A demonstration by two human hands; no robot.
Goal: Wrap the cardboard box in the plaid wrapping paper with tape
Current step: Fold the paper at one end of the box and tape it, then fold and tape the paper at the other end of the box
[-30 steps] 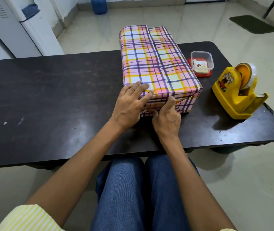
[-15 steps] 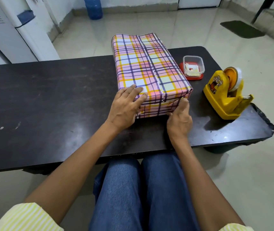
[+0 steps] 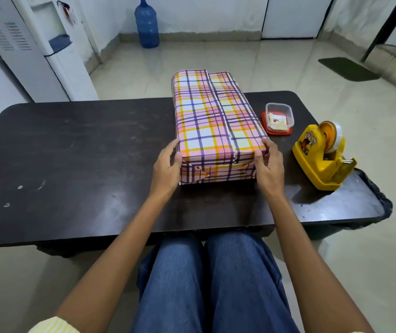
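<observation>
1. The plaid-papered cardboard box (image 3: 216, 123) lies right of centre on the dark counter (image 3: 72, 152), its top seam and near end closed.
2. The left hand (image 3: 166, 169) loosely touches the near-left corner, and the right hand (image 3: 270, 168) grips the near-right corner.
3. It looks nearly finished, but the far end is hidden.

Paper, plastic, dark board and denim on my feed.
I see the wrapped box (image 3: 216, 131) in smooth plaid paper with a faint sheen, creased sharp at the folds. The table (image 3: 84, 152) is a dark board, dull and scuffed, with a soft glare towards its near edge. The tape dispenser (image 3: 317, 159) is glossy yellow plastic. The small container (image 3: 288, 111) is clear plastic on a red plastic lid (image 3: 277, 133). The floor tiles (image 3: 192, 58) are polished and reflective. The jeans (image 3: 216, 284) are blue denim, the sleeve (image 3: 52, 326) striped cloth.
</observation>
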